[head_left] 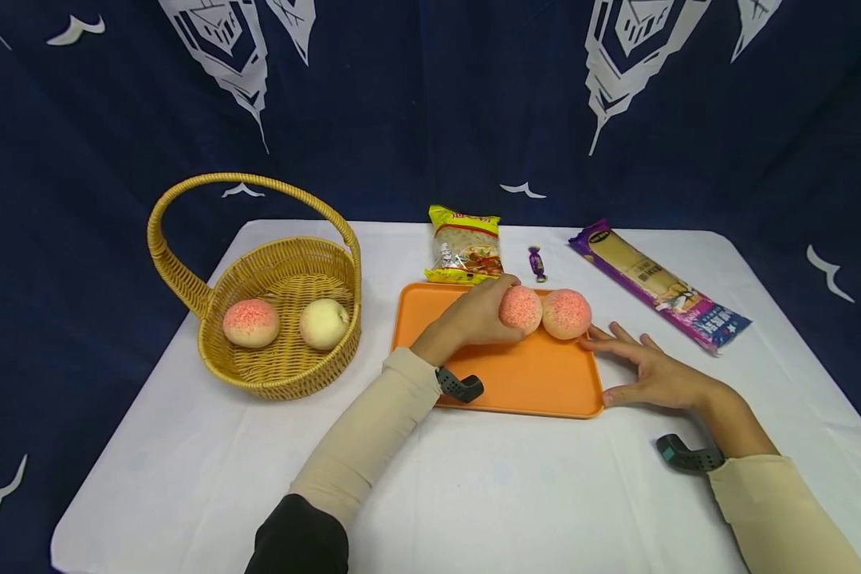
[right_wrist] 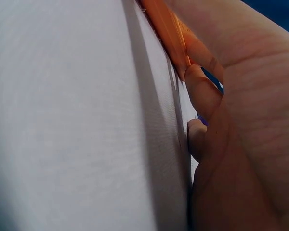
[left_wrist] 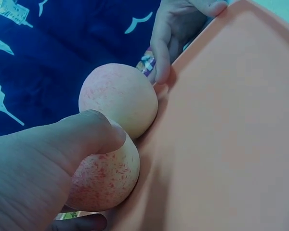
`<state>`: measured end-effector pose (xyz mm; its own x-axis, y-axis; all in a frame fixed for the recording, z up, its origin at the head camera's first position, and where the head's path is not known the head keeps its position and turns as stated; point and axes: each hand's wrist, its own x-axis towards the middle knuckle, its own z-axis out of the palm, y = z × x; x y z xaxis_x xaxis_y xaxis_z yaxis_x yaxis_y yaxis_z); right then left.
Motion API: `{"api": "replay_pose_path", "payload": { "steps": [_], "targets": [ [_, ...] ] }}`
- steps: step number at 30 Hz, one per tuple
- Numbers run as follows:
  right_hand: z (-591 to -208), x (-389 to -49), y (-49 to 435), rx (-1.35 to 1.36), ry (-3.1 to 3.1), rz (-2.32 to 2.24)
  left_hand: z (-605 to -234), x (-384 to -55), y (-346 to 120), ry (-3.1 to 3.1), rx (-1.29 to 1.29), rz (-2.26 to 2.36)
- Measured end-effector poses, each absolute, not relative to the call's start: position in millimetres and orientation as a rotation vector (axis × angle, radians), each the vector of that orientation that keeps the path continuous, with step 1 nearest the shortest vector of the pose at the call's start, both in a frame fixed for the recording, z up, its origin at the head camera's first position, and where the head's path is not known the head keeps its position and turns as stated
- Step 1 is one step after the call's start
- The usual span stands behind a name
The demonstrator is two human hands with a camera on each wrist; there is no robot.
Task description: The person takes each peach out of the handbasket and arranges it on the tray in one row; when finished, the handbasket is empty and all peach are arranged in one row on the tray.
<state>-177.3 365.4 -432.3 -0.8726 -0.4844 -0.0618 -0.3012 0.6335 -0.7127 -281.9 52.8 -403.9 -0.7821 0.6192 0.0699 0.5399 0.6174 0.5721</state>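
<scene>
On the orange tray (head_left: 527, 387), two pink-speckled peaches sit side by side near the far rim. My left hand (head_left: 477, 315) grips the left peach (head_left: 522, 309), its thumb laid over the near side in the left wrist view. That fruit meets the right peach (head_left: 567, 314), which no hand holds. At the tray's right side, my right hand (head_left: 656, 375) spreads its fingers, with the thumb at the near right corner and a fingertip by the far rim. In the right wrist view, fingers (right_wrist: 202, 91) rest against the tray's edge (right_wrist: 168, 33).
A wicker basket (head_left: 280, 388) with a tall handle stands at left, holding a pink peach (head_left: 251, 323) and a pale fruit (head_left: 324, 324). Behind the tray lie a yellow noodle packet (head_left: 466, 243) and a purple wrapped candy (head_left: 537, 264). A long purple package (head_left: 656, 283) lies back right.
</scene>
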Motion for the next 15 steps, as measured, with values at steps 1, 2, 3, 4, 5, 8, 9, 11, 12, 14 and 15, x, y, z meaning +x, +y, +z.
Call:
{"api": "replay_pose_path", "payload": {
  "steps": [1, 2, 3, 4, 5, 8, 9, 11, 12, 14, 15],
  "targets": [
    [-432, -177, 365, -0.64, 2.612, -1.07, -404, -281, 53, 2.704, 0.961, 0.891],
    [-433, -178, 366, -0.639, 2.611, -1.069, -403, -280, 52, 2.712, 0.95, 0.885],
    [-433, -177, 366, -0.64, 2.613, -1.067, -402, -279, 52, 2.729, 0.949, 0.878],
    [-433, -177, 366, -0.64, 2.613, -1.067, -400, -278, 52, 2.754, 0.94, 0.869],
    [-433, -177, 366, -0.643, 2.612, -1.069, -398, -276, 51, 2.788, 0.941, 0.857],
    [-433, -177, 366, -0.653, 2.611, -1.072, -383, -269, 48, 2.903, 0.972, 0.815],
    [-433, -176, 366, -0.657, 2.611, -1.075, -376, -266, 46, 2.931, 0.992, 0.817],
    [-432, -176, 366, -0.665, 2.609, -1.077, -361, -259, 39, 2.958, 1.039, 0.841],
    [-432, -176, 365, -0.669, 2.609, -1.077, -353, -255, 34, 2.954, 1.066, 0.871],
    [-431, -177, 365, -0.675, 2.606, -1.076, -338, -248, 24, 2.934, 1.129, 0.944],
    [-431, -177, 364, -0.678, 2.604, -1.077, -331, -245, 18, 2.923, 1.168, 0.989]
  ]
}}
